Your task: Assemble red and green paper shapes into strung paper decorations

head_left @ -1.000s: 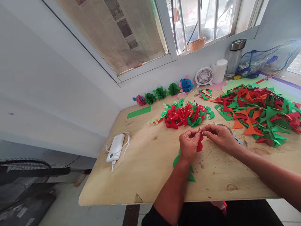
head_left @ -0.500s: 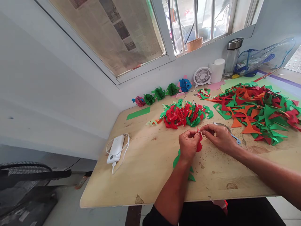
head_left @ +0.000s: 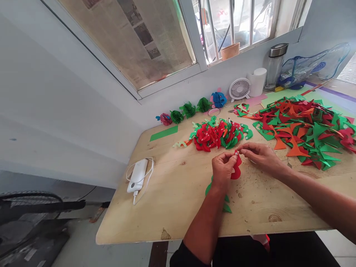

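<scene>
My left hand (head_left: 222, 168) pinches a red paper cutout (head_left: 236, 171) with rounded edges and small white patches, its pointed tip up between thumb and finger. Just to its right, my right hand (head_left: 258, 157) has thumb and forefinger pressed together beside that tip; whatever it pinches is too small to make out. Green paper pieces (head_left: 226, 208) lie partly hidden under my left wrist. Beyond both hands sits a cluster of red and green folded paper cutouts (head_left: 208, 137) with white patches.
A heap of red, green and orange paper scraps (head_left: 294, 126) covers the right side. Along the wall stand paper figures (head_left: 189, 110), a small white fan (head_left: 239, 89) and a glass bottle (head_left: 275, 68). A white power bank (head_left: 137, 176) with its cable lies left on the wooden table (head_left: 167, 193).
My right hand has drawn slightly right and away from the red cutout's tip, and now covers the grey and blue item beneath it. More of the red cutout shows in my left hand.
</scene>
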